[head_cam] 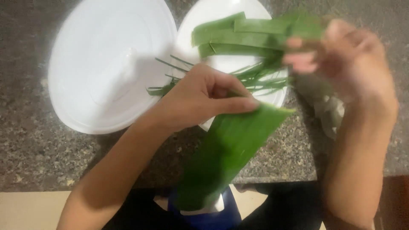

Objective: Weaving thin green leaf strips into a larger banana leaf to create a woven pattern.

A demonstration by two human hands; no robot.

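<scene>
Left hand pinches the broad green leaf strip near its top, steadying it over the speckled stone surface; blurred right hand clutches narrower green leaf strips over the far white plate.

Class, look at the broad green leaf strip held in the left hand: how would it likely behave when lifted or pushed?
The broad green leaf strip probably flexes rather than staying stiff: it curls under the left hand. It seems light, since that hand alone carries it. Its glossy surface may be a little slippery, and it would likely slide, not roll, on the speckled stone counter.
</scene>
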